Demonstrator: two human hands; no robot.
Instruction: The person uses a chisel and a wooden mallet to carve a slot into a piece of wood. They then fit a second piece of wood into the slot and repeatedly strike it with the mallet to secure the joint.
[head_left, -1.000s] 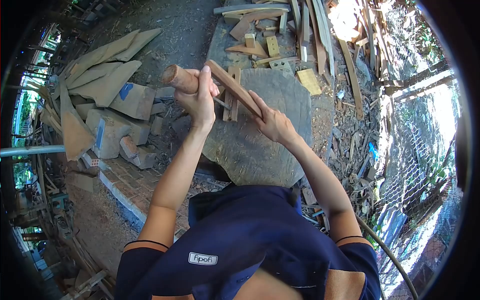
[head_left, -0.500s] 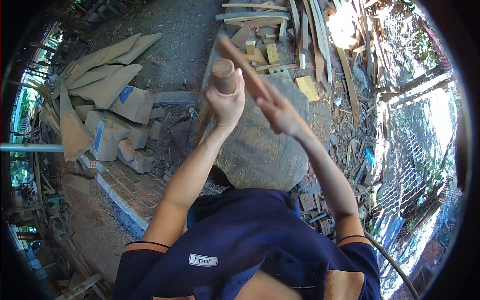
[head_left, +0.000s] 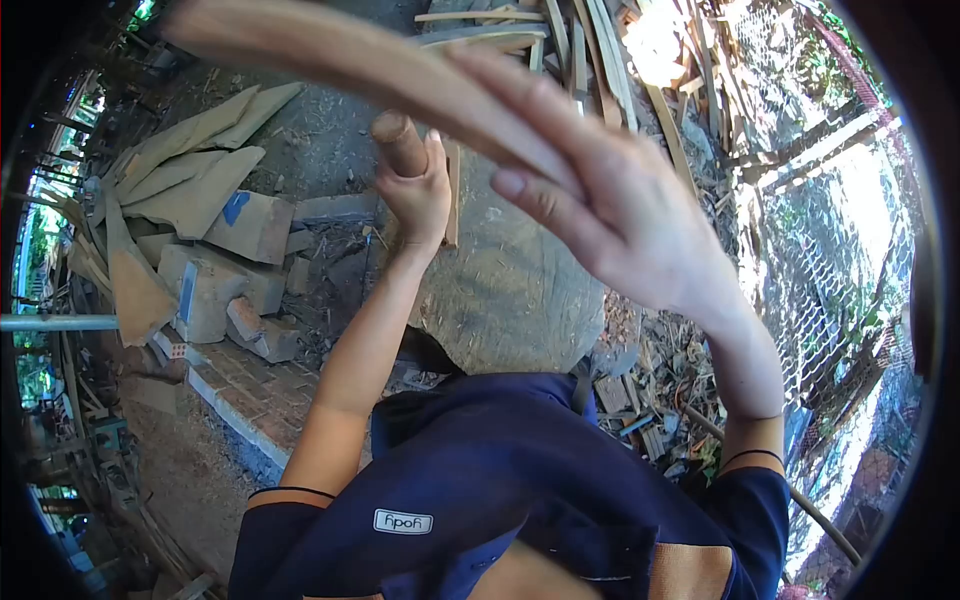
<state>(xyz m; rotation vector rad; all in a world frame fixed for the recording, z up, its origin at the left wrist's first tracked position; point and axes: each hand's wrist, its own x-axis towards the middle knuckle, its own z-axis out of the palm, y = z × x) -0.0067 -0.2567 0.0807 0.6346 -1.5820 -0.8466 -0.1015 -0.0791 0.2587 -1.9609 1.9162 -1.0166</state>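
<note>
Left hand (head_left: 415, 200) wrapped round brown cylindrical wooden handle (head_left: 402, 148), near left edge of grey wooden slab (head_left: 510, 310). Right hand (head_left: 640, 215) clasps long brown wooden bar (head_left: 350, 60), raised; blurred end reaches past slab edge, over open ground (head_left: 318, 135). Navy shirt (head_left: 480, 450): white-edged rectangular label (head_left: 403, 522), upside-down, reads "yody".

The single head-worn camera looks forward and steeply down in a wide, dark-rimmed view, over the shirt (head_left: 470, 455) and past the near edge of the worktop (head_left: 510, 310); the right hand (head_left: 635, 210) is nearer the lens than the left hand (head_left: 415, 197).
</note>
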